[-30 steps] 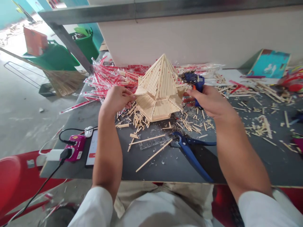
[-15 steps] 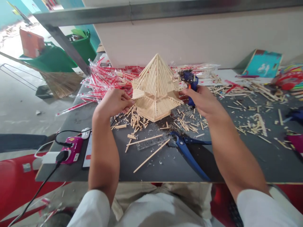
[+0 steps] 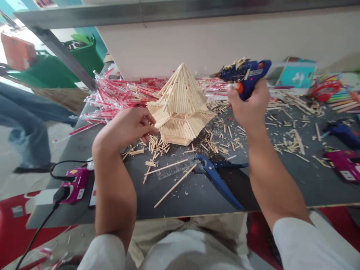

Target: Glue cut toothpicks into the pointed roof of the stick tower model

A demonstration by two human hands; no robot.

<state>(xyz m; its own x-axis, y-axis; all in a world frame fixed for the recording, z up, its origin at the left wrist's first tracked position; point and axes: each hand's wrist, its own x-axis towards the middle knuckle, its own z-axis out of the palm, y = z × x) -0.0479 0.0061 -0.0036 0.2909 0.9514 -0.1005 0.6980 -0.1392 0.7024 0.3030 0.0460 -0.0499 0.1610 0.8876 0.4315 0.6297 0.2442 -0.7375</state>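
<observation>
A pointed, tiered model made of thin wooden sticks (image 3: 184,97) stands on the dark work table. At its left edge my left hand (image 3: 132,125) has its thumb and fingers closed on the lower tier's rim; the exact contact is partly hidden. My right hand (image 3: 250,107) is wrapped round the handle of a blue hot glue gun (image 3: 242,73), raised to the right of the model with its nozzle pointing left. In front of the model lie blue-handled cutters (image 3: 218,180), a clear ruler (image 3: 176,170) and two long loose sticks, one resting across the ruler.
Plastic-wrapped stick packets (image 3: 120,92) heap up behind the model. Cut stick pieces (image 3: 222,144) litter the table. A magenta power socket (image 3: 74,183) with cables sits left, another (image 3: 344,165) right, near a second blue glue gun (image 3: 341,133). A person's leg (image 3: 25,123) shows at far left.
My right hand has lifted away from the model's right side, bringing the glue gun up and level. The model has turned slightly. The leg at the left has come further into view.
</observation>
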